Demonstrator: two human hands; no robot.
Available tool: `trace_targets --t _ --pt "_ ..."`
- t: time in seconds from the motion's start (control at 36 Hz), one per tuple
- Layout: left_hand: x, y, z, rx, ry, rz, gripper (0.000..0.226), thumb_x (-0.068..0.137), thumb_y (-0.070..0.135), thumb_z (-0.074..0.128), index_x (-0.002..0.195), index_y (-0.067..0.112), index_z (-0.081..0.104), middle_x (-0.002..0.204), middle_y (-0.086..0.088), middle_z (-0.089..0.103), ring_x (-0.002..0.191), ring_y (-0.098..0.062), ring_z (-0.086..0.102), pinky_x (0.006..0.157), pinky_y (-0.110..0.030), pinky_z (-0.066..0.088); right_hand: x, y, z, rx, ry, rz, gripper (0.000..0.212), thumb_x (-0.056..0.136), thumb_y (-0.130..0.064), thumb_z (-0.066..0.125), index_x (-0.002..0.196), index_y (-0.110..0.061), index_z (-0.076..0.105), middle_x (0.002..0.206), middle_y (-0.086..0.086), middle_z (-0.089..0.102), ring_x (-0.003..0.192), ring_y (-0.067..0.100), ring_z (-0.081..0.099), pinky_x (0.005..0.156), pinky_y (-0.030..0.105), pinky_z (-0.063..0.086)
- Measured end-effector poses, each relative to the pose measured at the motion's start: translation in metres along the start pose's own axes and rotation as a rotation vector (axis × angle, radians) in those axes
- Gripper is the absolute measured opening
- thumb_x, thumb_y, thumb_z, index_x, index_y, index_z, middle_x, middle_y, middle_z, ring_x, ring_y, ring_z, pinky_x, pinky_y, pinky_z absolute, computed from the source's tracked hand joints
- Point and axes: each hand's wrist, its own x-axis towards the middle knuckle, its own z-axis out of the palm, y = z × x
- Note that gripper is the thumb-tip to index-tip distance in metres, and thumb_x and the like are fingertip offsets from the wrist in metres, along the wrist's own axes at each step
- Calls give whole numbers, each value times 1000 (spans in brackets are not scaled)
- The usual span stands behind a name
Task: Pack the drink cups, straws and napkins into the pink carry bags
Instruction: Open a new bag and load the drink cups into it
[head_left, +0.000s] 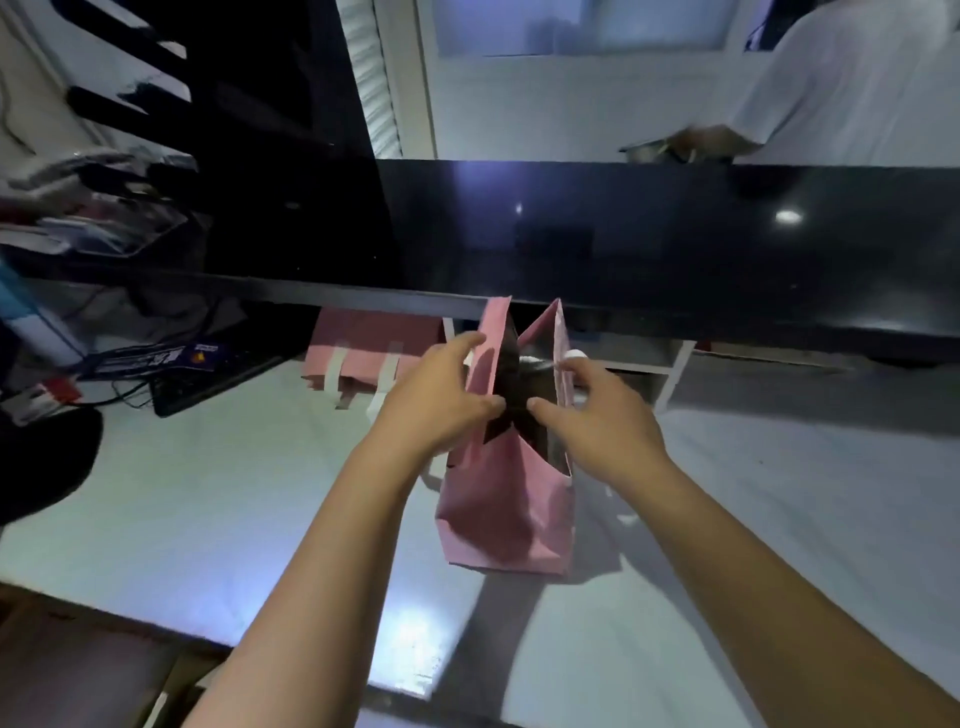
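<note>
At the left edge of the frame, a dark keyboard (208, 379) lies among cables and blurred clutter on the white table (208, 493). Further right, near the middle, a stack of flat pink bags (363, 353) with white handles lies just under the edge of a glossy black counter (675, 244) that spans the frame. Just right of it, the left hand (441, 395) pinches the left wall of the upright pink bag (504, 509), fingers on the outside and thumb at the rim. The bag stands on the table in the centre, its mouth spread wide and dark inside; something pale shows deep within, too blurred to name. The right hand (597, 415) grips the bag's right wall, fingers curled over the rim, thumb pointing inward. In the upper right, a person in a white shirt (857, 78) stands behind the counter.
</note>
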Motion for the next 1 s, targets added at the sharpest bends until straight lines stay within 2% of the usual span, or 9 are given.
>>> trace_targets --t 0.08,0.17,0.31,0.44,0.58,0.67,0.75,0.86,1.0 --pt "16 -11 -3 -46 -28 53 70 82 21 70 144 37 43 146 4 51 117 -22 59 87 -47 58 2 1 16 32 132 85 44 88 -43 67 129 -32 55 122 -11 65 103 15 63 80 32 52" --pt "24 -19 -5 -157 -19 92 65 83 16 67 139 41 47 139 9 56 105 -16 63 81 -43 60 2 14 20 123 240 186 32 89 -40 68 119 -30 61 104 -14 65 90 11 64 82 34 56" --pt "28 -23 2 -420 -19 175 55 88 6 64 130 41 59 124 22 59 95 4 60 61 -13 52 -17 41 0 233 383 239 19 94 -35 64 93 -23 79 82 -9 74 76 9 67 62 22 47" --pt "18 -3 25 -639 -100 227 52 89 6 67 123 45 63 127 24 63 119 -6 59 94 -47 56 -57 60 -20 319 514 284 26 95 -37 63 80 -25 80 68 -7 73 68 19 68 56 38 57" --pt "-7 38 61 -736 -225 260 52 90 2 64 112 49 67 123 20 65 114 -12 63 76 -39 63 -116 84 -48 381 736 240 25 95 -28 64 82 -14 79 69 11 71 68 37 65 52 50 55" --pt "-27 66 86 -740 -307 319 54 91 2 63 106 53 68 120 21 66 109 -8 64 55 -20 57 -157 99 -72 373 871 210 24 96 -15 63 81 -25 79 72 3 74 66 21 69 53 32 56" --pt "-53 100 117 -711 -391 396 56 90 1 63 104 55 69 118 24 67 107 -5 65 61 -22 58 -198 127 -98 408 1034 279 23 95 -16 65 85 -31 80 76 -8 76 69 9 70 58 31 57" --pt "-103 157 162 -724 -497 461 54 89 0 63 105 51 70 118 23 68 107 -4 65 70 -29 62 -255 164 -129 433 1194 370 23 94 -21 64 82 -37 77 75 -8 75 70 19 72 62 55 60" --pt "-191 223 222 -773 -599 466 46 91 1 62 109 43 72 113 19 71 103 -8 68 81 -46 62 -339 200 -169 550 1316 429 28 93 -26 62 73 -39 77 76 1 72 72 25 70 67 61 58"
